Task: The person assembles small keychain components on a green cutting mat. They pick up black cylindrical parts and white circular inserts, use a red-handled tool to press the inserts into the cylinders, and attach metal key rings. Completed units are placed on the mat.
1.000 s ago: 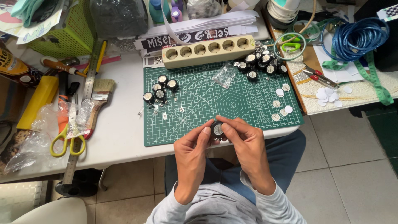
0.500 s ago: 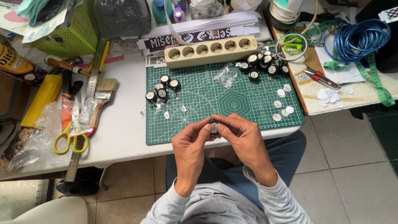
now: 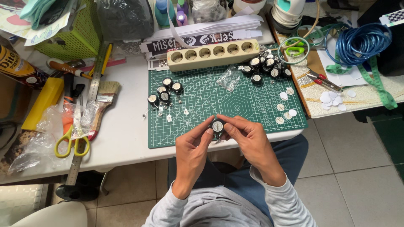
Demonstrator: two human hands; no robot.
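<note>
Both hands pinch one small black round button point(image 3: 217, 125).
Left hand point(image 3: 191, 149) and right hand point(image 3: 248, 141) each grip it above the green mat's point(image 3: 202, 105) near edge.

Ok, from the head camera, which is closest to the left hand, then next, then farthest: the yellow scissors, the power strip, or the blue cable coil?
Measured from the left hand:
1. Yellow scissors, on its left.
2. Power strip, at the mat's far edge.
3. Blue cable coil, far right corner.
</note>
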